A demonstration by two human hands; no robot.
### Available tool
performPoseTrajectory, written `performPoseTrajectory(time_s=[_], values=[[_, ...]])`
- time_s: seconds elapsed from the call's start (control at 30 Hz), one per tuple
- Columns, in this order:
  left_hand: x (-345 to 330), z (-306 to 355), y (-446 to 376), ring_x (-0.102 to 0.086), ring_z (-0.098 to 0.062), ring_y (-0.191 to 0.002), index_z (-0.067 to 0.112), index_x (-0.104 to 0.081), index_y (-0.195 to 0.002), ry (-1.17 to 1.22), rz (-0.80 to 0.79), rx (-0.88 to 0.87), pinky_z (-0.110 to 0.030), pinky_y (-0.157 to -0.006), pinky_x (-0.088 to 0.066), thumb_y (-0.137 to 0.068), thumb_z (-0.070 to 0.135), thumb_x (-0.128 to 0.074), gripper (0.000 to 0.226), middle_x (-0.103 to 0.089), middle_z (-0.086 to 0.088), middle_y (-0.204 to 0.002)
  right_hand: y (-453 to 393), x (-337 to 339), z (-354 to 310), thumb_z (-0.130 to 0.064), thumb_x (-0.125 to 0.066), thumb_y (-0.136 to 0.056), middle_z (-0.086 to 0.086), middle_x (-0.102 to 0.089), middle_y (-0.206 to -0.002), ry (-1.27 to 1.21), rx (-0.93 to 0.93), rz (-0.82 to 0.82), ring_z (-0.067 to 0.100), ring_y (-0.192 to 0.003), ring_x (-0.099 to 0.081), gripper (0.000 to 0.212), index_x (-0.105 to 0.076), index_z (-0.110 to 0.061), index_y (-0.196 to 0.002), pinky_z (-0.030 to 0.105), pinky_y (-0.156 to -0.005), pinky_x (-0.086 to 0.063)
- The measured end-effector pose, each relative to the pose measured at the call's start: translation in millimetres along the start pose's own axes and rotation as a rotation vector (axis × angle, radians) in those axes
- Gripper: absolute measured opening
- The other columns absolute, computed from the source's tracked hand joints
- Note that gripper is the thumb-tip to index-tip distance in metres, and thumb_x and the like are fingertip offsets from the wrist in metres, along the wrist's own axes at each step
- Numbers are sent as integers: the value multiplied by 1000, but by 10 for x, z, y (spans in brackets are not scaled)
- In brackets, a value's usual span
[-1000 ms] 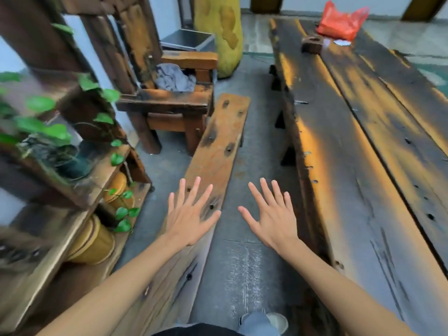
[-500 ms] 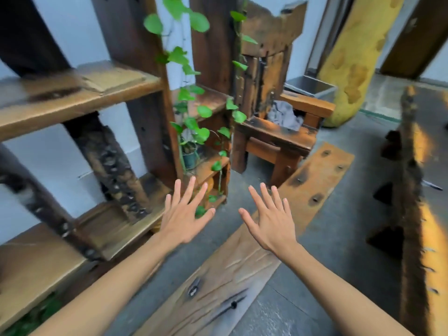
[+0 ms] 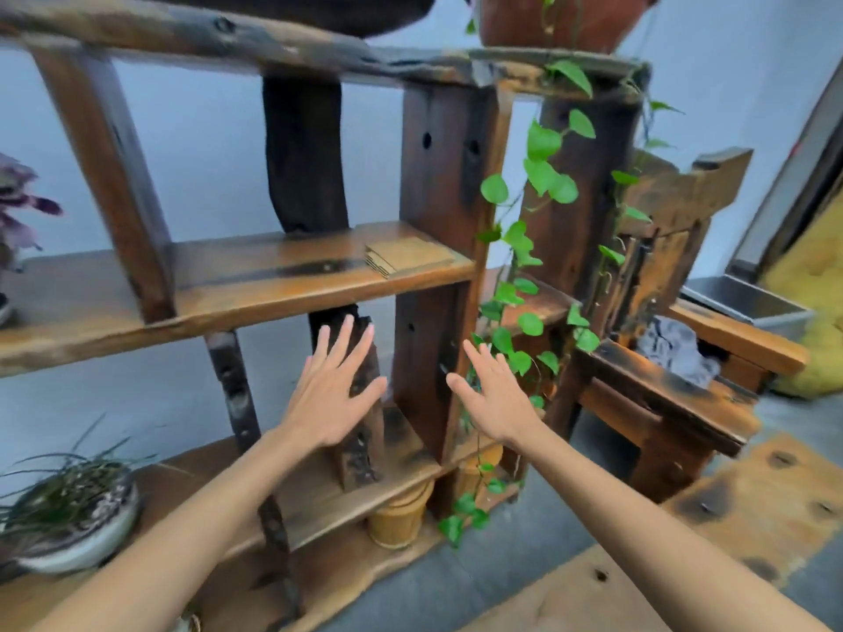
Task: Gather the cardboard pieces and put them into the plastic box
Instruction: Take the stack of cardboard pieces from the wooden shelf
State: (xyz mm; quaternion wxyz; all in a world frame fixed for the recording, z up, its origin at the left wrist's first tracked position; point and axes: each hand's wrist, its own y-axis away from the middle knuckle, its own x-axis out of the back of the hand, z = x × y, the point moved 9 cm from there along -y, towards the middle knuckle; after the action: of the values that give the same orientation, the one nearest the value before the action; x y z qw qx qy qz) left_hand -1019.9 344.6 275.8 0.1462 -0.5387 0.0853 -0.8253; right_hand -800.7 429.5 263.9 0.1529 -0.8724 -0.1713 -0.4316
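Reaching forward, the left hand (image 3: 335, 390) and the right hand (image 3: 495, 394) are both flat with the fingers spread wide, palms turned away from the camera, and they hold nothing. They are side by side with a gap between them, in front of the lower part of a dark wooden shelf unit (image 3: 255, 285).

The cardboard pieces (image 3: 407, 256) lie in a small flat stack on the middle board of the shelf unit, near its right end, just beside a thick upright post. The stack is above both hands and well apart from them.

A green vine (image 3: 536, 184) hangs down at the right side of the shelf unit, close to the right hand. A potted grass plant (image 3: 68, 508) stands on the lowest board at the left. A wooden chair (image 3: 661, 358) with a grey cloth (image 3: 675, 353) on its seat stands to the right.
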Motion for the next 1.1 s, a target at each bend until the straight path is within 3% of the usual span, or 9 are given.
performPoseTrajectory(time_s=[0.1, 0.27, 0.37, 0.53, 0.73, 0.83, 0.9, 0.97, 1.1], values=[[405, -56, -303, 15, -27, -155, 41, -2, -160, -15, 68, 18, -60, -122, -7, -99, 60, -39, 73, 15, 7, -169, -427, 123, -310, -55, -43, -103, 1, -11, -171, -52, 58, -29, 26, -158, -4, 70, -14, -33, -162, 48, -125, -14], [877, -78, -793, 1, -27, -157, 38, -6, -161, 115, 93, 116, -57, -124, -17, -100, 56, -42, 73, 1, 2, -172, -1058, 440, -638, -48, -46, -104, 3, -21, -170, 96, 156, 23, 27, -157, -15, 69, -17, -25, -163, 45, -123, -22], [993, -142, -1086, -27, -29, -152, 29, -17, -161, 355, 62, 268, -46, -122, -26, -99, 54, -47, 74, -24, -3, -168, -1389, 627, -722, -45, -47, -103, 8, -33, -165, 214, 192, 53, 28, -151, -32, 68, -22, -21, -161, 45, -117, -33], [842, -196, -1383, -62, -29, -120, 21, -41, -150, 973, 0, 522, -39, -100, -53, -100, 47, -48, 56, -51, -12, -149, -1916, 760, -562, -42, -45, -103, 18, -44, -156, 197, 90, 85, 37, -141, -44, 67, -24, -14, -160, 46, -113, -38], [587, -186, -1554, -62, -38, -120, 13, -31, -153, 1200, -74, 660, -39, -99, -53, -100, 47, -49, 65, -48, -27, -146, -2335, 730, -187, -41, -41, -105, 18, -41, -159, -128, -170, 137, 36, -147, -36, 62, -34, -7, -156, 38, -119, -27], [491, -153, -1604, -60, -41, -124, 10, -29, -154, 1300, -80, 704, -40, -100, -52, -100, 43, -50, 66, -46, -29, -149, -2378, 690, -112, -36, -53, -100, 17, -54, -150, -244, -200, 169, 34, -139, -48, 57, -46, -9, -150, 40, -119, -34], [448, -109, -1613, -58, -43, -126, 7, -27, -154, 1394, -99, 732, -41, -95, -52, -100, 38, -52, 67, -45, -31, -150, -2367, 644, -78, -31, -62, -95, 18, -65, -136, -373, -229, 183, 30, -119, -62, 54, -53, -10, -144, 45, -112, -46], [414, -65, -1607, -55, -43, -128, 2, -27, -152, 1476, -127, 752, -42, -90, -52, -99, 35, -54, 68, -44, -31, -150, -2315, 595, -31, -27, -68, -93, 15, -69, -123, -539, -280, 214, 22, -98, -67, 47, -60, -10, -136, 42, -92, -60], [382, -127, -1593, -55, -46, -125, 7, -33, -147, 1481, -147, 778, -49, -93, -55, -97, 25, -55, 58, -48, -30, -146, -2164, 494, 125, -21, -81, -86, 7, -69, -103, -850, -472, 254, 17, -93, -68, 22, -73, -10, -104, 28, -56, -62]])
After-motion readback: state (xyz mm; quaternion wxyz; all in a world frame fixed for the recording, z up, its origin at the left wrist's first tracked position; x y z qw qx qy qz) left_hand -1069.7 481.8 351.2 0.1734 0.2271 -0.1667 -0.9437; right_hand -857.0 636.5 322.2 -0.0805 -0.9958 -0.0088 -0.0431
